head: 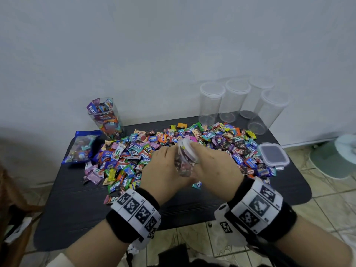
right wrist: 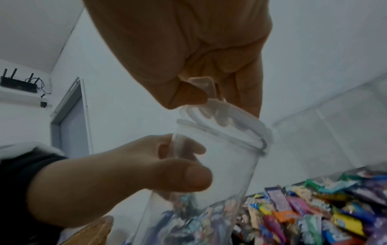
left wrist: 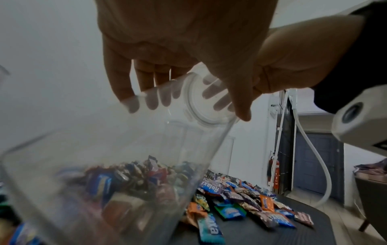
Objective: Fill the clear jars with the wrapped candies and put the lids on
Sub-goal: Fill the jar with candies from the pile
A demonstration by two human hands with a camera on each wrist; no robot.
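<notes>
Left hand (head: 163, 168) grips the jar (head: 184, 166); right hand (head: 212, 166) holds its lid (head: 189, 149). Light, stiff, slick plastic: best held mid-wall.

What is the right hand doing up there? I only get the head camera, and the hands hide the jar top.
Observer: In the right wrist view, the right hand pinches a raised clear tab on the lid, which sits on the jar's mouth.
Operator: Is the jar full?
Observer: No. The left wrist view shows candies only in its lower part; the upper part is empty.
Operator: How does the other hand hold it?
Observer: The left hand's fingers and thumb curl round the jar's wall just below the rim.
</notes>
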